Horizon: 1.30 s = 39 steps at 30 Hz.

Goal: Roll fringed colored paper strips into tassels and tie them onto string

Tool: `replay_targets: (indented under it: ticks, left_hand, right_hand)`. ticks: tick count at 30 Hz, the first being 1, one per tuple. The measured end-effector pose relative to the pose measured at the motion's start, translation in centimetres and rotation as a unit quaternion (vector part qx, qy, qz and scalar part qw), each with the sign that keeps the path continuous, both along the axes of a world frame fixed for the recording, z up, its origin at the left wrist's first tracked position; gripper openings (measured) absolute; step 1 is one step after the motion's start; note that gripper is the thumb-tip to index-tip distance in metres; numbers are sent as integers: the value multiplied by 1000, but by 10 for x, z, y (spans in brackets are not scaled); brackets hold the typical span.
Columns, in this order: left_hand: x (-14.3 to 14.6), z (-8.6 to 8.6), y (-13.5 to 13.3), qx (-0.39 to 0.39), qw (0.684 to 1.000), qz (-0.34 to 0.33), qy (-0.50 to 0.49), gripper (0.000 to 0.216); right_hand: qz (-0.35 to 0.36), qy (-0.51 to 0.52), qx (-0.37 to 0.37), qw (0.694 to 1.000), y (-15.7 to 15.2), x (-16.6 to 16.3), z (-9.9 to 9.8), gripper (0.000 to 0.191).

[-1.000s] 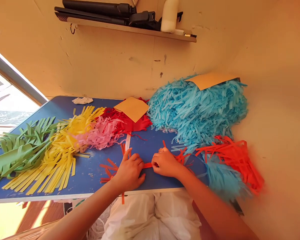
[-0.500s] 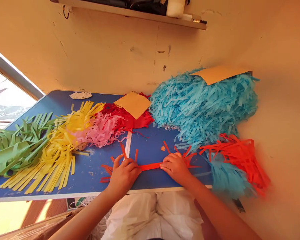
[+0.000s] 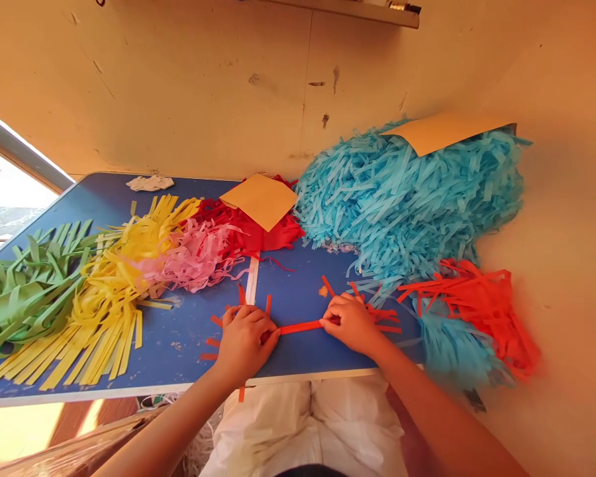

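Head camera, looking down: nearest is the person's lap in white trousers (image 3: 263, 430). Just beyond, over the front part of a blue table (image 3: 298, 278), the left hand (image 3: 246, 338) and the right hand (image 3: 351, 321) are apart, each pinching a red paper strip (image 3: 300, 327) that stretches between them. Its long axis runs left to right, the right end tilted slightly away from the person, and cut fringe splays out past both hands. To the left lie yellow fringe (image 3: 124, 265), pink fringe (image 3: 198, 255) and green fringe (image 3: 24, 291); to the right, a red bundle (image 3: 477, 298) touches a small blue bundle (image 3: 457, 348). Farther back, a tan card (image 3: 261, 199) rests on dark red fringe (image 3: 283, 237), beside a large light-blue heap (image 3: 407, 199) topped by another card (image 3: 451, 132). Behind stands a tan wall (image 3: 179, 93).
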<state>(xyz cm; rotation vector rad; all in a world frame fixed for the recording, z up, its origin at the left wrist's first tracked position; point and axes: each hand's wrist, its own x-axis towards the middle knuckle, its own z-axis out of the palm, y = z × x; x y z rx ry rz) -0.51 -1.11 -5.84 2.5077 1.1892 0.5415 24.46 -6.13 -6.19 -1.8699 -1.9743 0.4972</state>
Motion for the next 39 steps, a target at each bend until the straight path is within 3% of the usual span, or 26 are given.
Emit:
replay_targets:
  ticks: [4,7,10,14,18,21,26,34,39]
  left_hand:
    - [6,7,7,-27,998,-3,58,19]
    - [7,7,11,-21,997,-25,70,5]
    - [6,2,10,40,994,-92,53,19]
    - [7,1,9,106,982,-141,68,28]
    - [14,8,9,122,975,-160,90,23]
    - [21,8,6,160,972,-154,81,16]
    - [28,-2,2,203,968,-133,60,20]
    - [27,-9,1,221,967,-125,34,16]
    - [24,-16,-3,236,961,-140,20,14]
  right_hand:
    - [-23,-17,-33,999,7,-1,2,25]
    - [-31,-28,-44,998,8,1,7,23]
    - [-20,-64,11,998,4,0,10,14]
    - [129,-113,142,975,-3,-7,7,2]
    - [231,-172,216,933,0,-16,-3,19]
    - [228,-192,254,920,7,-19,-11,21]
    - [195,-151,261,933,15,-17,-18,16]
    - [182,-152,236,942,5,-21,-3,10]
    - [174,-211,273,922,-5,-29,-8,17]
